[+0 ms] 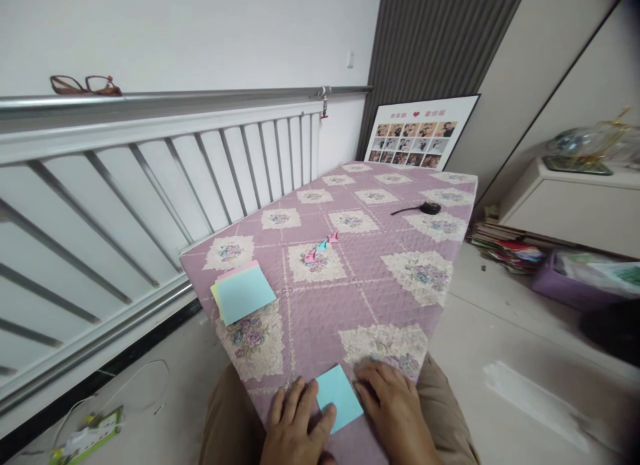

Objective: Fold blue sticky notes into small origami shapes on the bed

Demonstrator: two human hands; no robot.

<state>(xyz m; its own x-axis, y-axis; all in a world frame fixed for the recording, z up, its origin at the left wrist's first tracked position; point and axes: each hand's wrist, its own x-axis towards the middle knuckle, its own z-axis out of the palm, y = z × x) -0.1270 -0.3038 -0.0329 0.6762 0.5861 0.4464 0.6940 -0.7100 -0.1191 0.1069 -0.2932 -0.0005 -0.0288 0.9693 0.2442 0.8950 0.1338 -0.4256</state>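
Observation:
A small light-blue square of paper [340, 399] lies flat on the tablecloth near the table's front edge. My left hand [295, 425] rests at its left side, fingers stretched out and the thumb on the paper. On the other side, my right hand [393, 405] lies on the cloth with its fingers extended and slightly bent, the thumb by the paper's right edge. Farther left is a stack of coloured paper sheets [247, 293], light blue on top with pink and yellow edges showing. Several small folded paper pieces [322, 245], pink and blue, sit in a row mid-table.
The table wears a purple floral tablecloth [320, 311]. A black object with a strap [430, 208] lies at the far right. Beyond the left edge is a white radiator [165, 185], with glasses [85, 85] on the pipe above. A power strip [90, 438] is on the floor.

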